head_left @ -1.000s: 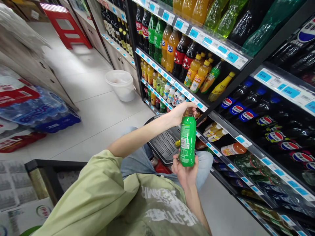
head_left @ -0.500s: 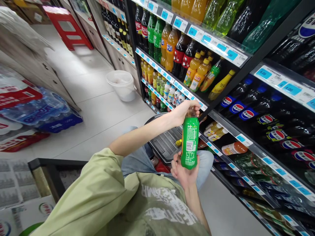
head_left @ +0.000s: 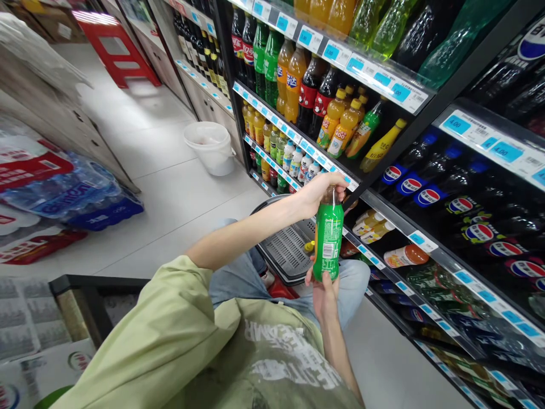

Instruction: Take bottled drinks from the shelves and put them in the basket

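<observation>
Drinks shelves [head_left: 293, 134] stand beyond two hands, both closed on one green bottle [head_left: 329, 236].
Left hand [head_left: 324, 192] grips the neck, fingers curled round it; right hand [head_left: 325, 291] clasps the base, thumb against the near side. Between them the bottle shows its barcode, its neck farther from the person than its base. Below the hands, just left of the bottle, sits a grey basket [head_left: 276, 250], a yellow cap [head_left: 309, 246] showing inside. Up and left of the left hand, a white bucket [head_left: 210, 150] rests on the pale floor [head_left: 157, 193]; well left of both hands lie packs of bottled water [head_left: 91, 190]. Qoo bottles [head_left: 339, 135] stand just beyond the left hand, and Pepsi [head_left: 428, 196] fills a shelf to its right.
</observation>
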### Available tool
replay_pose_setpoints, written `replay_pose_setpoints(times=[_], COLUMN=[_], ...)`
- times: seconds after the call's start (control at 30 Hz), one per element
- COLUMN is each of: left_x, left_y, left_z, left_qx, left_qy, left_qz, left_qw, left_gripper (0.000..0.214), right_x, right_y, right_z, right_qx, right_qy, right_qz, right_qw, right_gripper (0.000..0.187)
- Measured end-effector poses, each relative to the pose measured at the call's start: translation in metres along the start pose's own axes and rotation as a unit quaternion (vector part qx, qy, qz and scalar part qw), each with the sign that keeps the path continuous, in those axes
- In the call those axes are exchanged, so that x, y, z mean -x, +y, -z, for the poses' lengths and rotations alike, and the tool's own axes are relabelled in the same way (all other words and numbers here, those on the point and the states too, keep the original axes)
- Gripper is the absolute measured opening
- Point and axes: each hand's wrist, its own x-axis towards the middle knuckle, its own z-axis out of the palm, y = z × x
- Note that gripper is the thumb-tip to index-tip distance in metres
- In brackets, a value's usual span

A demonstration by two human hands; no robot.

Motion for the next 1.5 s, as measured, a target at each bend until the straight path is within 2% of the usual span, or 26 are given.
replay_pose_setpoints(times=[0.13, 0.23, 0.4, 0.5, 0.67, 0.8, 0.87, 0.97, 1.17, 1.37, 1.5], left_x=[-0.002, -0.001, 0.006, 0.009, 0.01, 0.011, 0.012, 0.014, 0.016, 0.017, 0.018], left_y=[-0.001, 0.0, 0.005, 0.008, 0.009, 0.009, 0.008, 0.007, 0.004, -0.002, -0.002], left_z=[0.002, 0.001, -0.004, -0.008, -0.012, -0.013, -0.013, -0.012, -0.011, -0.009, -0.005], left_qx=[-0.005, -0.015, 0.007, 0.007, 0.028, 0.03, 0.022, 0.006, -0.045, -0.062, -0.118], left_qy=[0.0, 0.011, 0.01, 0.002, 0.012, 0.0, -0.003, -0.003, -0.019, -0.035, -0.067], left_qz=[0.001, 0.0, 0.007, 0.009, 0.01, -0.015, -0.022, -0.022, -0.033, -0.051, -0.063], left_qw=[1.0, 1.0, 1.0, 1.0, 0.999, 0.999, 0.999, 1.0, 0.998, 0.996, 0.989], left_gripper=[0.017, 0.017, 0.022, 0.025, 0.029, 0.033, 0.034, 0.034, 0.028, 0.024, 0.018], right_x=[0.0, -0.002, -0.004, -0.002, 0.002, 0.001, 0.001, 0.0, -0.003, -0.003, 0.0], right_y=[0.002, -0.001, -0.009, -0.012, -0.014, -0.011, -0.008, -0.004, -0.002, -0.009, -0.011], right_z=[0.001, 0.006, 0.016, 0.019, 0.02, 0.016, 0.015, 0.016, 0.015, 0.012, 0.011], right_qx=[0.021, 0.011, -0.054, -0.061, -0.042, -0.011, 0.005, 0.009, -0.022, -0.051, -0.058], right_qy=[0.004, -0.013, -0.069, -0.093, -0.036, -0.01, -0.018, -0.021, 0.03, -0.005, -0.003], right_qz=[0.005, -0.028, -0.126, -0.168, -0.163, -0.11, -0.09, -0.083, -0.126, -0.198, -0.218], right_qw=[1.0, 0.999, 0.988, 0.979, 0.985, 0.994, 0.996, 0.996, 0.991, 0.979, 0.974], right_gripper=[0.054, 0.047, 0.075, 0.083, 0.079, 0.053, 0.047, 0.049, 0.067, 0.07, 0.072])
